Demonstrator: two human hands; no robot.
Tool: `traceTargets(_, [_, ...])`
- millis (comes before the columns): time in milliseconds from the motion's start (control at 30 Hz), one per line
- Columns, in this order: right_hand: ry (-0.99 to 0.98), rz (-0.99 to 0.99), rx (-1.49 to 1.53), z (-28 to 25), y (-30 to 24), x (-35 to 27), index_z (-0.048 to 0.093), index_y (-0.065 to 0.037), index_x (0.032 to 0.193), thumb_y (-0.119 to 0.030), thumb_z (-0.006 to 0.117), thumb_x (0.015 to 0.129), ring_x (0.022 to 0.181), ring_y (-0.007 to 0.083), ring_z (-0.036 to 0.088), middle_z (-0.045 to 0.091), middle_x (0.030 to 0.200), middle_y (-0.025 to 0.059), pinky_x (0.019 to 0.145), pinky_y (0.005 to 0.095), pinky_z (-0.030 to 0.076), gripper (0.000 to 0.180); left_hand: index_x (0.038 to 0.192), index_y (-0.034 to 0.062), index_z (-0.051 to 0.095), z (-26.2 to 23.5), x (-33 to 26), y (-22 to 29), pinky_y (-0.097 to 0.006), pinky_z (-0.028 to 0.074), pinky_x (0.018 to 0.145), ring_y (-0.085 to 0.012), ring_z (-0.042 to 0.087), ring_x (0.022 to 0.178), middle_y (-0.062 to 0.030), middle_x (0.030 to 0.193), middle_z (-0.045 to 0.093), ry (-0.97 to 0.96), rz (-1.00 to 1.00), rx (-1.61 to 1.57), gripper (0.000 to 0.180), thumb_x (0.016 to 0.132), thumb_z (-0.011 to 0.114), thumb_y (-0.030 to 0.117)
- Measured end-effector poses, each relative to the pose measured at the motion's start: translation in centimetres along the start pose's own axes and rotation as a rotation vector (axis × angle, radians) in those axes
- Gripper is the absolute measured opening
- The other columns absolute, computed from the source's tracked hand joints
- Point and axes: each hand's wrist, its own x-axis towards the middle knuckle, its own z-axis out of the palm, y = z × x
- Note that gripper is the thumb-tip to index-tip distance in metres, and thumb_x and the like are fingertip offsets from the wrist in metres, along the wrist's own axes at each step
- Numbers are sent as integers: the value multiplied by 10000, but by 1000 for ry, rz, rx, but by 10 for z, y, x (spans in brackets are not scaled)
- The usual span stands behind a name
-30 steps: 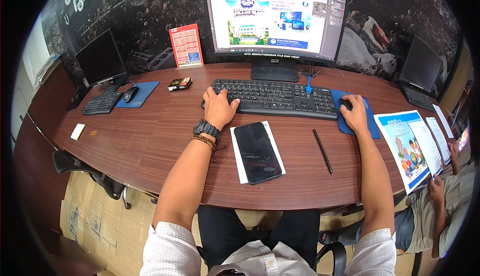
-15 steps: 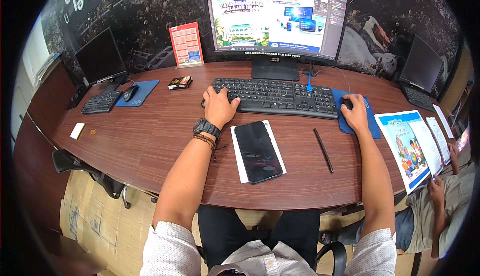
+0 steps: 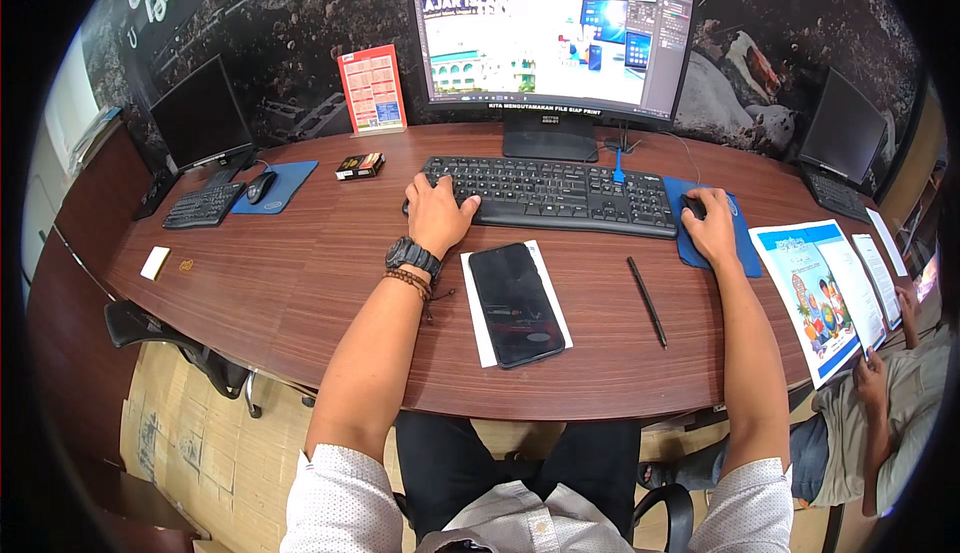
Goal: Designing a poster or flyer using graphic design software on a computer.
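Note:
My left hand [image 3: 440,215] rests on the left end of the black keyboard [image 3: 545,193], its fingers spread over the keys and its thumb out to the right. A dark watch [image 3: 412,255] and beaded bracelets are on that wrist. My right hand [image 3: 712,228] is wrapped over a black computer mouse [image 3: 692,208] on a blue mouse pad [image 3: 745,243]. Behind the keyboard a curved monitor [image 3: 550,43] displays a colourful layout with a building and device pictures. A black smartphone [image 3: 517,303] lies on white paper [image 3: 480,328] between my forearms, with a black stylus pen [image 3: 647,303] to its right.
To the left stand a dark monitor [image 3: 203,113], a second keyboard [image 3: 203,205] and mouse [image 3: 261,187]. A small box [image 3: 360,166] and red calendar [image 3: 373,90] are behind my left hand. At right, another person's hand [image 3: 872,378] touches printed sheets [image 3: 815,293] on the desk [image 3: 590,373].
The layout on the monitor has become larger and shifted, so the building and devices appear closer. Both my hands stay in the same places.

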Motion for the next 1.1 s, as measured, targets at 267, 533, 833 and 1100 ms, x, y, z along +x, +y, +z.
traceTargets(267, [-5, 1, 12, 0, 0, -1, 665, -74, 1096, -176, 648, 793, 1113, 348, 578, 576, 1167, 137, 962, 415, 466, 321, 1111, -67, 630, -2, 0, 1, -515, 446, 972, -448, 459, 1173, -282, 1221, 479, -15, -14, -11, 534, 825, 739, 370])
traceTargets(533, [1, -2, 6, -1, 1, -1, 659, -73, 1097, -181, 655, 791, 1117, 353, 575, 573, 1171, 142, 961, 417, 465, 325, 1115, -76, 617, -1, 0, 1, -515, 442, 977, -457, 456, 1177, -296, 1226, 479, -21, -15, -21, 541, 828, 737, 367])
traceTargets(833, [16, 0, 63, -6, -6, 1, 640, -67, 1139, -228, 691, 814, 1126, 348, 563, 558, 1166, 152, 957, 420, 456, 366, 1362, -10, 493, -31, 7, 23, -467, 353, 1080, -391, 433, 1282, -251, 1358, 476, -36, 207, -352, 741, 857, 705, 490])
traceTargets(1100, [37, -24, 117, -14, -1, -2, 637, -26, 1147, -202, 697, 832, 1107, 345, 552, 573, 1154, 176, 973, 408, 435, 366, 1508, -6, 278, -152, -9, 130, -450, 420, 1061, -300, 466, 1314, -205, 1476, 404, -1298, 762, -1315, 1212, 663, 753, 722])
